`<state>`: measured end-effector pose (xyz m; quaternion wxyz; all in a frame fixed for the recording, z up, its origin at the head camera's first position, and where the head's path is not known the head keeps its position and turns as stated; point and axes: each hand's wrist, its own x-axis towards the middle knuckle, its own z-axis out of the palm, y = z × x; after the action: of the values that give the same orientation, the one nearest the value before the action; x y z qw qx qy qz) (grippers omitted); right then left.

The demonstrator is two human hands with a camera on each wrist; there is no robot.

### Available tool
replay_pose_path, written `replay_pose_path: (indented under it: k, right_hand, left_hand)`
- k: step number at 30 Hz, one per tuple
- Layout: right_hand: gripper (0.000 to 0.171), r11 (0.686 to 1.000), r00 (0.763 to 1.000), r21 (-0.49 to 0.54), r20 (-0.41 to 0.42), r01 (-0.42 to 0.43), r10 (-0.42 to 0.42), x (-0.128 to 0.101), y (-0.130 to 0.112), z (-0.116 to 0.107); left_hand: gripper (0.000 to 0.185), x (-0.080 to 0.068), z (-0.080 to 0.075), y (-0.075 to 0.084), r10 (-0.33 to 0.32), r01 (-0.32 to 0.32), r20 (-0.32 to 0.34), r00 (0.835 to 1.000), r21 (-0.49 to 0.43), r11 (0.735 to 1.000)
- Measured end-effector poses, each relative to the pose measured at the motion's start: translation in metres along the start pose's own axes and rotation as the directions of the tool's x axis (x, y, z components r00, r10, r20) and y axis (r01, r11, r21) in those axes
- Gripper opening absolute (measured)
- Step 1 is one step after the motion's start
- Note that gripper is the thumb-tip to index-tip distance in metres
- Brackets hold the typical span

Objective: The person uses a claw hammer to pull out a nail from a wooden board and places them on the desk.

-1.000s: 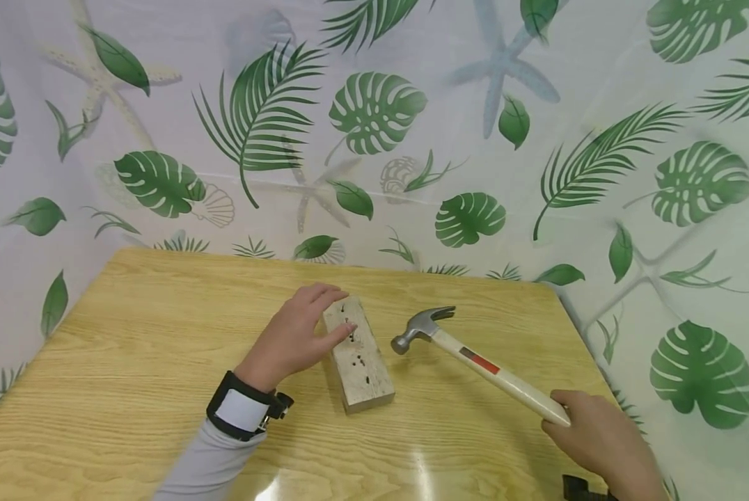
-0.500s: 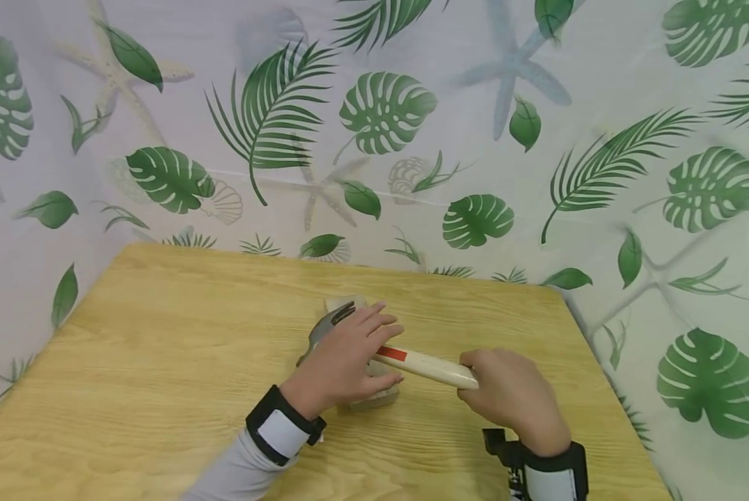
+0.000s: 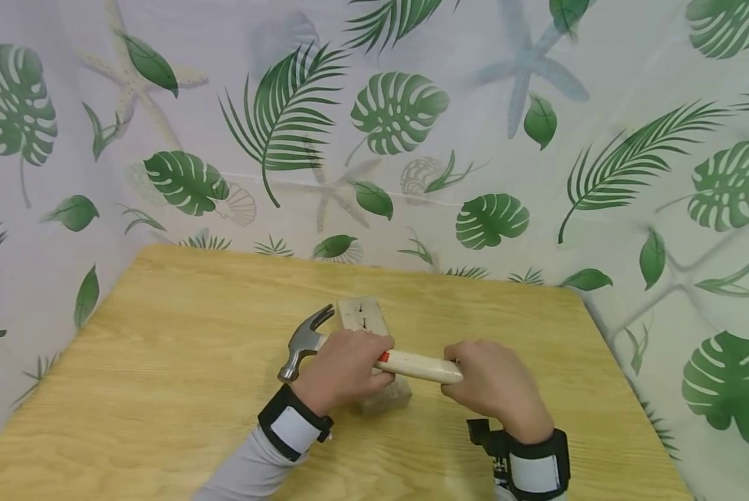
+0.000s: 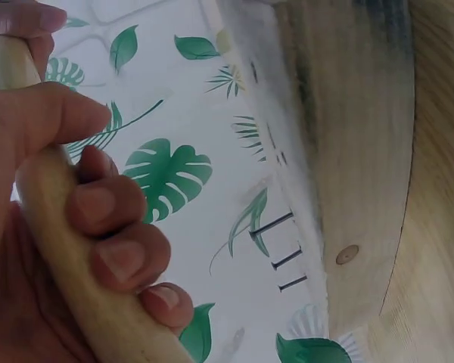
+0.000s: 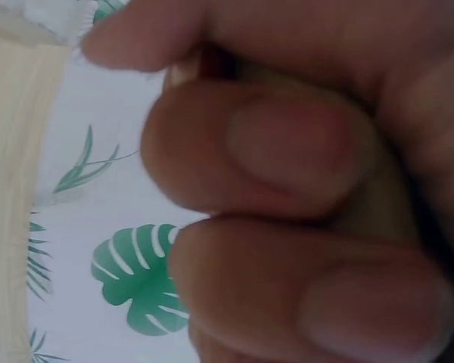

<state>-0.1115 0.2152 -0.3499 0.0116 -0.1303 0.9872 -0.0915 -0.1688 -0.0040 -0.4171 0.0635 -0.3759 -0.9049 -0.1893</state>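
1. The left hand [image 3: 348,365] has its fingers curled round the hammer [image 3: 418,367], gripping the handle near the red mark.
2. The right hand [image 3: 490,379] grasps the free end of the same handle; its curled fingers fill the right wrist view.
3. The hammer lies crosswise over the block [image 3: 383,398] in the head view. Its head [image 3: 302,341] is left of the block, claw pointing away from the person. The left wrist view shows the handle apart from the block.
4. The block rests on the table, below the left hand and partly hidden by it. Three nails [image 4: 287,259] stand well out of its top face; farther along are dark marks too small to read.
5. A second ago the left hand was on the block, and the right alone held the hammer to its right. Now both hands hold the tool, which has crossed leftward; I judge that this leaves the block unsteadied and no nail being struck.
6. The table [image 3: 180,362] is yellow, wood-grained and shiny near the person.
7. Behind it hangs a pale sheet [image 3: 424,243] printed with green leaves, starfish and shells.
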Motion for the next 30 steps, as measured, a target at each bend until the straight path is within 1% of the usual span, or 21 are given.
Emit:
replay_pose_path:
  k: [3,6,8,9,10,11,12,13,14,15,16,17,18,21,22,23,24,26,27,28,30]
  right_hand:
    - [0.018,1.0,1.0,0.025,-0.02,0.007,-0.006,0.002,0.003,0.001]
    - [0.023,0.994,0.998,0.11,-0.06,0.021,-0.014,0.003,0.003,-0.001]
    - [0.024,0.975,0.99,0.216,-0.136,0.054,-0.025,0.003,0.003,-0.005]
    - [0.022,0.958,0.98,0.273,-0.198,0.084,-0.03,0.002,0.003,-0.007]
    - [0.018,0.938,0.961,0.322,-0.273,0.129,-0.039,0.001,0.004,-0.01]
    - [0.013,0.915,0.935,0.361,-0.351,0.18,-0.045,-0.001,0.005,-0.013]
    - [0.008,0.893,0.903,0.388,-0.427,0.228,-0.045,-0.002,0.006,-0.016]
    - [0.006,0.871,0.87,0.407,-0.491,0.276,-0.046,-0.004,0.007,-0.019]
    - [0.01,0.849,0.838,0.417,-0.542,0.324,-0.053,-0.006,0.008,-0.021]
    - [0.014,0.826,0.815,0.432,-0.576,0.362,-0.057,-0.008,0.01,-0.023]
    - [0.018,0.798,0.803,0.453,-0.593,0.397,-0.063,-0.01,0.012,-0.024]
    - [0.023,0.76,0.797,0.484,-0.599,0.433,-0.073,-0.011,0.014,-0.023]
    - [0.03,0.709,0.795,0.523,-0.601,0.474,-0.089,-0.011,0.015,-0.023]
    - [0.055,0.53,0.8,0.641,-0.587,0.555,-0.128,-0.007,0.015,-0.016]
    - [0.063,0.479,0.802,0.67,-0.582,0.567,-0.136,-0.004,0.013,-0.014]
    - [0.068,0.436,0.801,0.69,-0.582,0.577,-0.14,-0.001,0.008,-0.011]
    - [0.072,0.406,0.804,0.707,-0.579,0.579,-0.14,0.003,0.003,-0.009]
    - [0.071,0.384,0.808,0.721,-0.573,0.577,-0.14,0.011,-0.012,-0.006]
    - [0.068,0.378,0.809,0.724,-0.571,0.577,-0.142,0.016,-0.02,-0.005]
    - [0.065,0.379,0.809,0.723,-0.569,0.577,-0.145,0.021,-0.029,-0.004]
    - [0.052,0.374,0.807,0.723,-0.572,0.581,-0.148,0.03,-0.044,-0.003]
  left_hand:
    - [0.027,0.0,-0.001,-0.001,-0.011,0.011,0.015,1.0,0.0,1.0]
    - [0.029,-0.001,-0.004,-0.005,-0.021,0.021,0.003,1.0,0.004,1.0]
    - [0.03,-0.002,-0.006,-0.008,-0.024,0.025,-0.018,1.0,0.01,1.0]
    - [0.03,-0.002,-0.007,-0.01,-0.022,0.023,-0.029,0.999,0.008,1.0]
    - [0.03,-0.002,-0.008,-0.011,-0.022,0.023,-0.037,0.999,0.005,1.0]
    - [0.03,-0.002,-0.01,-0.012,-0.023,0.023,-0.045,0.999,-0.004,1.0]
    - [0.03,-0.002,-0.011,-0.013,-0.026,0.025,-0.054,0.998,-0.021,0.999]
    - [0.029,-0.002,-0.013,-0.015,-0.029,0.026,-0.063,0.998,-0.053,0.998]
    - [0.028,-0.003,-0.016,-0.016,-0.035,0.029,-0.069,0.997,-0.085,0.996]
    - [0.028,-0.004,-0.018,-0.017,-0.039,0.03,-0.076,0.996,-0.116,0.993]
    - [0.028,-0.004,-0.021,-0.019,-0.047,0.034,-0.082,0.996,-0.148,0.988]
    - [0.029,-0.005,-0.023,-0.02,-0.053,0.036,-0.09,0.994,-0.183,0.983]
    - [0.03,-0.006,-0.026,-0.021,-0.057,0.035,-0.102,0.993,-0.208,0.978]
    - [0.032,-0.009,-0.032,-0.023,-0.06,0.021,-0.143,0.988,-0.26,0.965]
    - [0.031,-0.009,-0.034,-0.024,-0.061,0.013,-0.157,0.986,-0.291,0.956]
    - [0.028,-0.009,-0.036,-0.024,-0.06,0.001,-0.173,0.983,-0.321,0.947]
    - [0.026,-0.009,-0.037,-0.024,-0.053,-0.017,-0.188,0.981,-0.35,0.937]
    - [0.021,-0.007,-0.036,-0.022,-0.043,-0.05,-0.206,0.978,-0.424,0.904]
    - [0.02,-0.006,-0.036,-0.02,-0.03,-0.073,-0.215,0.976,-0.454,0.888]
    - [0.017,-0.005,-0.034,-0.017,-0.014,-0.096,-0.224,0.975,-0.474,0.875]
    - [0.015,-0.002,-0.031,-0.012,0.017,-0.13,-0.221,0.975,-0.506,0.853]
